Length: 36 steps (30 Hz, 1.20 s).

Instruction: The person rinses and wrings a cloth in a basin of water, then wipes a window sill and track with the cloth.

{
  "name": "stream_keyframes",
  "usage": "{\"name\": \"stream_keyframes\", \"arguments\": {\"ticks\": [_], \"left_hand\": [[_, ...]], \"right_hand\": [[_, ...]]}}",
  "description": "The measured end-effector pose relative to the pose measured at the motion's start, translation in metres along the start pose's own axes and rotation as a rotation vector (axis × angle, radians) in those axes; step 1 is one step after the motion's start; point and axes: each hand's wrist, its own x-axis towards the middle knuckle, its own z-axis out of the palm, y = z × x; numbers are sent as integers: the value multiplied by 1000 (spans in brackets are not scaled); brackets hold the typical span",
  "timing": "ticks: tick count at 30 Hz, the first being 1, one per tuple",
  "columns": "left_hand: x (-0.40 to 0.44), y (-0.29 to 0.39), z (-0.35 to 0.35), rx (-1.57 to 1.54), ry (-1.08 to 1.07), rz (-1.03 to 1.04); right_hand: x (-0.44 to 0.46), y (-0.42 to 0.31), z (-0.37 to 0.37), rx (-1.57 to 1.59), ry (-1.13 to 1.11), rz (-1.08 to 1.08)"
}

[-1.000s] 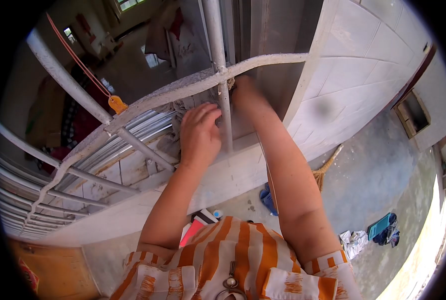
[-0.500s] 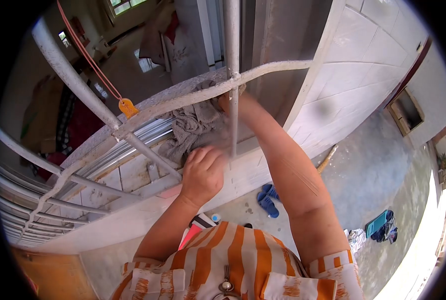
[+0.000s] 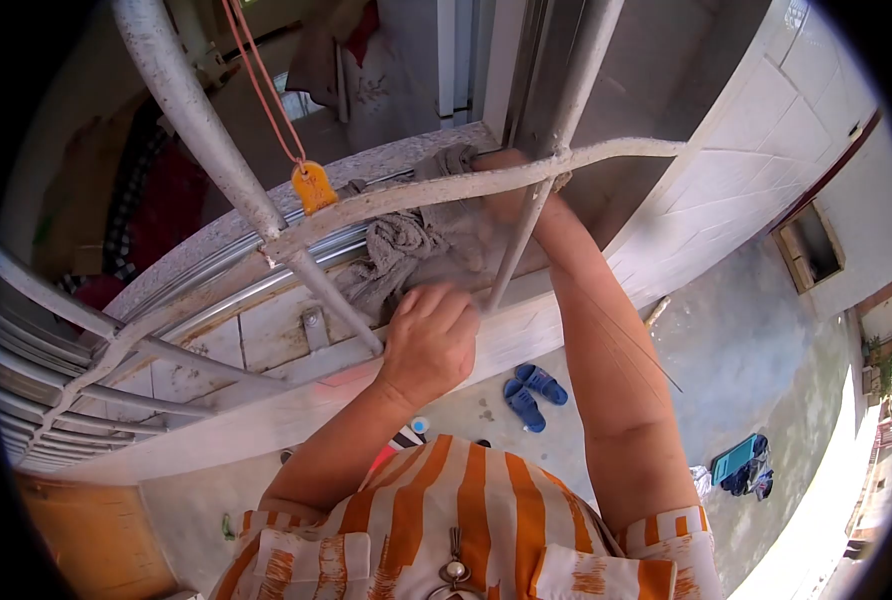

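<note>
A crumpled grey cloth (image 3: 401,245) lies across the window sill and its metal sliding track (image 3: 341,243), behind white-painted window bars (image 3: 421,196). My left hand (image 3: 431,335) is closed at the cloth's lower end, outside the bars, fingers curled over the sill edge. Through the bars reaches my right hand (image 3: 506,183), pressed on the cloth's upper part near the window frame; it is slightly blurred and partly covered by the curved bar. The cloth stretches between both hands.
An orange tag (image 3: 314,187) hangs on a red cord from above, left of the cloth. Vertical and slanted bars stand close to both forearms. Below on the concrete floor are blue slippers (image 3: 535,396) and a teal object (image 3: 734,458). A tiled wall (image 3: 756,130) rises at right.
The view has shifted, so the bars and the tag appear further right. My right hand has moved slightly up and inward with the cloth; my left hand stays at its lower end.
</note>
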Motion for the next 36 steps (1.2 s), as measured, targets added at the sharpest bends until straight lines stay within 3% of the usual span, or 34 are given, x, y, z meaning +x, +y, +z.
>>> {"name": "stream_keyframes", "arguments": {"ticks": [4,7,9,11,14,23,28,31,32,34,35,36], "left_hand": [[0,0,0,22,-39,-10],[0,-1,2,29,23,28],[3,2,1,28,21,43],[4,3,0,55,11,22],[4,3,0,54,1,16],[3,4,-1,69,-3,-16],[0,3,1,84,-13,-43],[-2,3,1,110,-42,-75],[-2,3,2,95,-38,-65],[-4,2,3,78,-26,-72],[-4,2,4,78,-32,-76],[-5,2,4,77,-39,-78]], "right_hand": [[-2,-4,2,49,-39,-103],[-24,-33,-13,420,-157,275],[-13,-1,42,212,171,-171],[-19,-23,44,96,170,-24],[-41,-44,27,222,262,45],[-44,-12,16,163,502,86],[-33,-15,-9,109,286,282],[-20,14,3,3,380,37],[-14,18,2,0,356,24],[-4,22,-2,2,152,268],[1,38,-1,-6,135,262],[5,62,4,9,190,87]]}}
